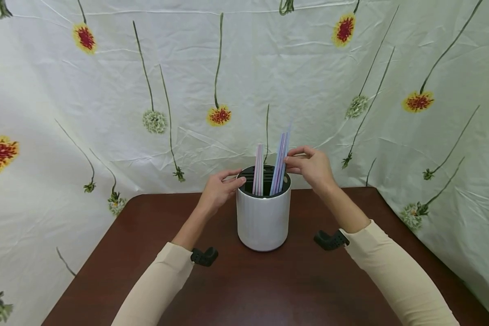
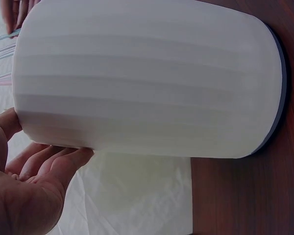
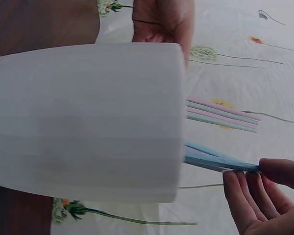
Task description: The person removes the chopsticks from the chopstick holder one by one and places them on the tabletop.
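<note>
White and upright, the pot (image 1: 263, 224) stands near the far edge of the table (image 1: 265, 290), roughly midway between the two far corners. From where I stand, the step in hand looks like setting or sorting straws in it: the right hand (image 1: 310, 168) pinches blue straws (image 1: 279, 165) above the rim, thumb to one side, fingers to the other. How many that pinch takes in, I can't tell. Their lower ends go down into the pot on its right side, so the grip sits clear of the rim. The left hand (image 1: 221, 191) holds the pot at its left rim, thumb at the top, fingers against the outer wall. Nearer that hand, a second bunch (image 1: 258, 170) stands untouched in the opening, by dark slats (image 1: 248, 174). I'd guess the next move calls for a straight, gentle pull or push, the pot kept steady meanwhile
</note>
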### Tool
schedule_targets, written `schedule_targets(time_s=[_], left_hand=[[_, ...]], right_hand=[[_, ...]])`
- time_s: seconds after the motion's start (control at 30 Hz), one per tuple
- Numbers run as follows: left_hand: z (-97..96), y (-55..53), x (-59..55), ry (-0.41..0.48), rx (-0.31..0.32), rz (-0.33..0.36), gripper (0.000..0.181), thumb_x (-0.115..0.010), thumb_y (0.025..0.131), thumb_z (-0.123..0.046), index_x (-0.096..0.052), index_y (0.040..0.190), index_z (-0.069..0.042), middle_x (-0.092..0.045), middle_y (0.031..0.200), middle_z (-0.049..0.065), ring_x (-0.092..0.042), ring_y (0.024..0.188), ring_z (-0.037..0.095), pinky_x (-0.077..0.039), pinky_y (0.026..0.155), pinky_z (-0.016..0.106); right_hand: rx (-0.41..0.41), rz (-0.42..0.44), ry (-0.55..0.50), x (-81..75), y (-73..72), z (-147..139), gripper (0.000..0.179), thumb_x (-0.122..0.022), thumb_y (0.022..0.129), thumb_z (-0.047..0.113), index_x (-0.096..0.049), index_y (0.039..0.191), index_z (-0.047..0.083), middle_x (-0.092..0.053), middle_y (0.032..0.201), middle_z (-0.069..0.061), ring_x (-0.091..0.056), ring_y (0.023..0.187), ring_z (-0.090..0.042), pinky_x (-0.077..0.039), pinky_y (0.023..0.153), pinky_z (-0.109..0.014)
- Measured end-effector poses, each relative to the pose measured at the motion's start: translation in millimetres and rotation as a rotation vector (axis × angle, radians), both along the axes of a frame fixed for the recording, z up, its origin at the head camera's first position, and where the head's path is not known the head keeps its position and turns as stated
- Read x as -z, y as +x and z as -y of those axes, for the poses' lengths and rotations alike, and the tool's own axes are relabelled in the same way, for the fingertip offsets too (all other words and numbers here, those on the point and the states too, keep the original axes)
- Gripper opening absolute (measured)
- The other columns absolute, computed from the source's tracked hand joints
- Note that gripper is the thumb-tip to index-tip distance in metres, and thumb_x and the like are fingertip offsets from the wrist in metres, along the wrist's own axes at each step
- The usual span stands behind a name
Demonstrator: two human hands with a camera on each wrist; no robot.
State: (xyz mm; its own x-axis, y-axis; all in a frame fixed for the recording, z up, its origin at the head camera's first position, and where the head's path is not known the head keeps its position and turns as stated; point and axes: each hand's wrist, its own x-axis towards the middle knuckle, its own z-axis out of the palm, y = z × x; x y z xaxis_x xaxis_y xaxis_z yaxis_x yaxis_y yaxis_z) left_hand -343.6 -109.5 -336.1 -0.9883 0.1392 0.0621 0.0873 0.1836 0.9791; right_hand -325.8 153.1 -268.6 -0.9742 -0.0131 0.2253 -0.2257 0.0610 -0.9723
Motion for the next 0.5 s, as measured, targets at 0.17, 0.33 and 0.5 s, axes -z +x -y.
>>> schedule_targets(time_s=[0.17,0.33,0.5], left_hand=[[0.4,0.6,0.5,0.008,0.004,-0.002,0.050,-0.074,0.095,-0.030,-0.062,0.141,-0.016,-0.062,0.142,0.012,-0.052,0.140,0.024,-0.047,0.110,0.049],[0.2,1.4,0.6,0.007,0.006,-0.002,0.050,-0.074,0.095,-0.030,-0.062,0.141,-0.016,-0.064,0.140,0.012,-0.052,0.140,0.023,-0.048,0.110,0.048],[0.9,1.5,0.6,-0.003,-0.002,-0.008,0.050,-0.074,0.095,-0.030,-0.062,0.141,-0.015,-0.064,0.139,0.012,-0.052,0.139,0.023,-0.049,0.108,0.046]], right_hand=[[-0.004,-0.046,-0.089,-25.2,2.6,-4.5,0.024,-0.071,0.093,0.001,-0.064,0.113,-0.010,-0.075,0.087,-0.003,-0.076,0.078,-0.017,-0.062,0.079,-0.030],[0.002,-0.112,-0.155,-50.6,8.3,-14.7,0.016,-0.072,0.092,-0.001,-0.066,0.106,-0.005,-0.076,0.084,-0.005,-0.075,0.076,-0.018,-0.063,0.077,-0.030],[0.026,-0.157,-0.171,-68.6,13.2,-31.3,0.010,-0.073,0.091,-0.002,-0.069,0.100,-0.001,-0.075,0.082,-0.005,-0.075,0.074,-0.019,-0.063,0.074,-0.032]])
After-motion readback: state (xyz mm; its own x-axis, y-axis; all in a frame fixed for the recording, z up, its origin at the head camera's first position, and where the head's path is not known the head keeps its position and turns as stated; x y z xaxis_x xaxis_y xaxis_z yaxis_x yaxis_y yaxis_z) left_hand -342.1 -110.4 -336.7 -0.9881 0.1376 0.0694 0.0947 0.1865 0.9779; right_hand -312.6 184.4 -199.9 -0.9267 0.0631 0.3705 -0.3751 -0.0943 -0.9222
